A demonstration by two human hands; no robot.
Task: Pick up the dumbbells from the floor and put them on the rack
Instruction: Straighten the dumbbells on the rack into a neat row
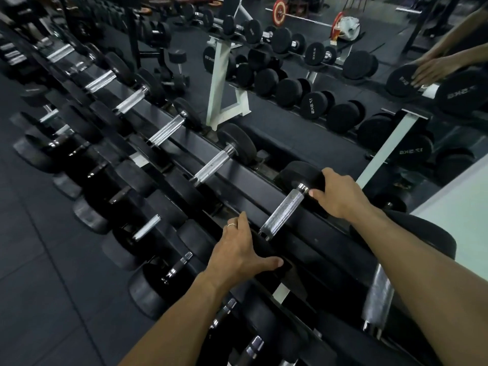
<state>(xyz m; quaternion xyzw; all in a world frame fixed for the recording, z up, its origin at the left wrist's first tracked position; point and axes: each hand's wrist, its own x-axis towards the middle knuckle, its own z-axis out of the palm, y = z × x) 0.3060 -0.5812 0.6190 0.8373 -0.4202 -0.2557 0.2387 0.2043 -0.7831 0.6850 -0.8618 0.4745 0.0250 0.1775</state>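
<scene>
1. Forearms reaching in from the bottom edge, both converging on one dumbbell (284, 211) lying across the top tier of the rack (237, 180).
2. Left hand (239, 253) spread flat, fingers straight, pressing the dumbbell's near head; thumb splayed right along that head's edge, nothing clasped.
3. Knurled chrome handle bare between the two hands, long axis running from near-left up to far-right, crosswise to the rack's rails.
4. Right hand (336, 192) draped over the far head, fingers bent down over its rim, thumb tip just beside the handle collar; contact plain, a firm clasp not certain.
5. Judged placing step close to done: dumbbell already on the rack, likely only a nudge into its cradle and a let-go wanted; left hand nearer the body, right hand farther out.
6. Next racked dumbbell (224, 157) to the left well apart, leaving a bare stretch of rail between; another chrome handle (377, 297) close to the right forearm, tighter room that side.
7. Mirror (449, 35) just behind the rack, showing reflected hands and weights; far head near it, so little room for pushing deeper.
8. Dark floor (39, 260) down left of the lower tiers.
</scene>
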